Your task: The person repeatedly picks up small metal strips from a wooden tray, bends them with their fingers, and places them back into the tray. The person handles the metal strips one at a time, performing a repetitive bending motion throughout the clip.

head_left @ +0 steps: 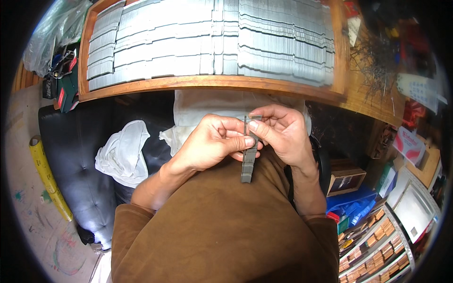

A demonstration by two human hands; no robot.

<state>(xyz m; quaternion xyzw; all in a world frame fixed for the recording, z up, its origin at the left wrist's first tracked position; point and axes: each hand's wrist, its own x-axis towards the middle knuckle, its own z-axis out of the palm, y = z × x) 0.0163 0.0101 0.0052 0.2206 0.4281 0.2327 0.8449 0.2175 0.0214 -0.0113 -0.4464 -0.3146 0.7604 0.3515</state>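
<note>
**Holding a stack of grey metal strips between both hands**

Gripping is shared by both hands: a narrow stack of grey metal strips (249, 153) is held upright over the lap, its long axis running roughly vertically in the view, from the fingertips down toward the brown garment (222, 226). The left hand (210, 141) is closed around the middle of the stack from the left, with its thumb pressed against the strips' face. The right hand (283, 132) is pinched on the upper end from the right, thumb and forefinger meeting at the top. Both hands are in contact with the stack, so neither is nearer. The part of the stack inside the left fist is hidden, and the number of strips cannot be made out. Beyond the hands, a wooden tray (212, 84) filled with rows of similar grey strips (212, 42) is seen, and a white cloth (123, 153) lies on a black cushioned seat (75, 155) to the left.
</note>
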